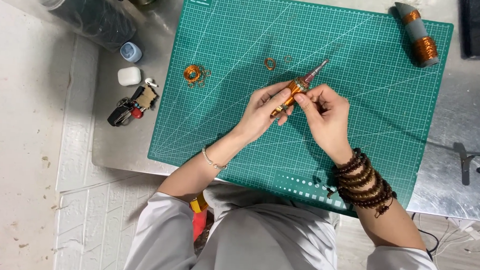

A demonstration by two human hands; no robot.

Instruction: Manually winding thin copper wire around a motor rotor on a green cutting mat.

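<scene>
Both hands pinch an orange tool (296, 89); left (265, 109), right (326, 114).

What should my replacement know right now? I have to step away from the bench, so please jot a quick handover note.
Left hand: grips the copper-wound tool by its handle.
Right hand: fingertips pinch the tool at its copper winding.
The tool is held above the green cutting mat, tip pointing up and right.
Done, by the look of it: a copper coil and two small rings lie on the mat.
Left: winding in hand looks unfinished; wire spool sits at the mat's far right corner.
</scene>
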